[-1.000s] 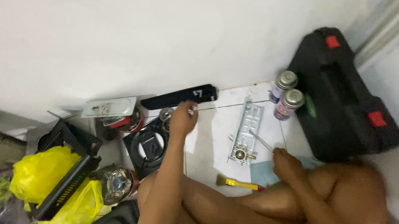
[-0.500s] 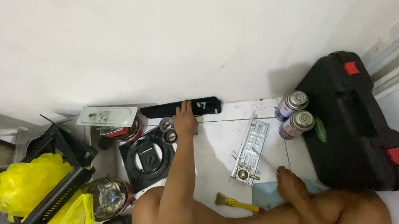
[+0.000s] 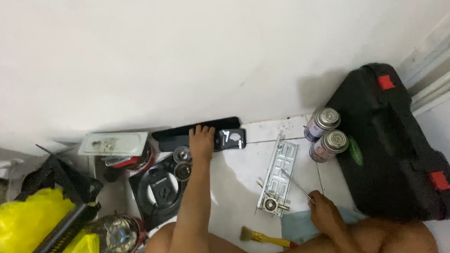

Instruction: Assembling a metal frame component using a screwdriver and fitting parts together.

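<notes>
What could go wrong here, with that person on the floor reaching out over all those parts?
The left hand stretches to the long black panel right beside two small metal knobs; the forearm might knock them away. The right hand holds a thin tool near the perforated metal bracket, and it could slip. Two gas canisters standing close by might tip.

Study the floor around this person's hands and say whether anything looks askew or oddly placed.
The metal bracket lies skewed across the white sheet, and two gas canisters lie tipped beside the black case. Nothing looks spilled or broken.
</notes>
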